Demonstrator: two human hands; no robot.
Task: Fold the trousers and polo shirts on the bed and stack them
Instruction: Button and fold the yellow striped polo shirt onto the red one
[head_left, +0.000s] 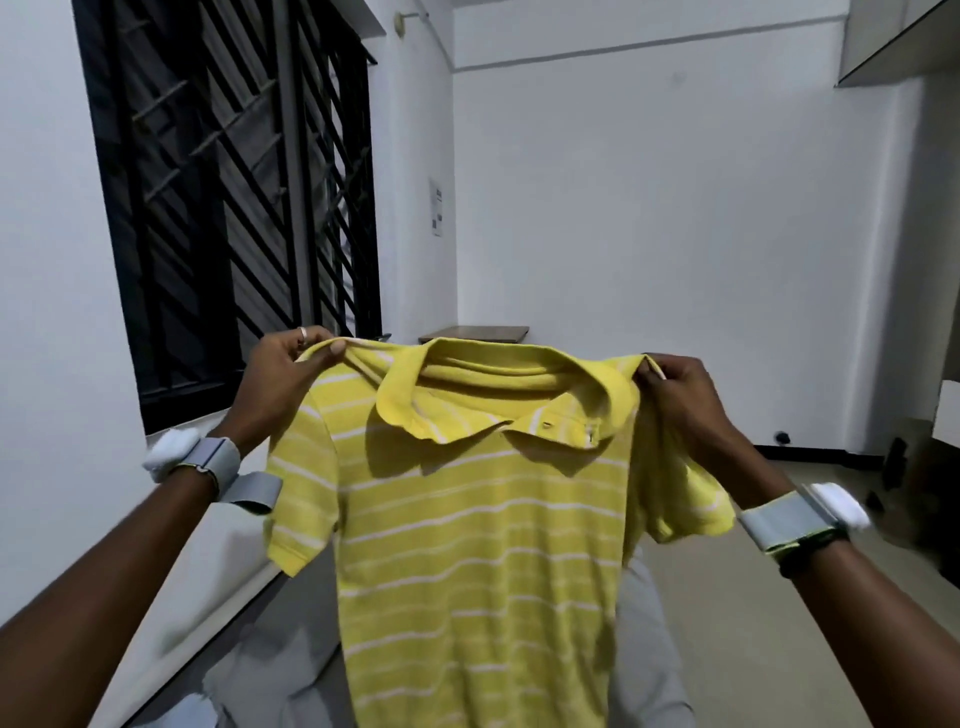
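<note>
Yellow cotton polo shirt with thin white stripes (478, 519) held up in the air, front facing the camera, hanging full length past the bottom edge of the view. Left hand (288, 364) has a closed pinch grip on one shoulder seam, thumb over the fabric; right hand (680, 395) has the same closed grip on the other shoulder, fingers curled round bunched cloth. Collar is flopped open and uneven, placket buttons visible, both short sleeves drooping (the one by the right hand is crumpled). Grey wristbands (213, 457) on both arms. Below and behind the hem lies grey cloth (644, 623); cannot tell what it is. Black metal window grille (234, 182) close at left, white wall (675, 234) ahead, open pale floor (753, 571) to the right.
</note>
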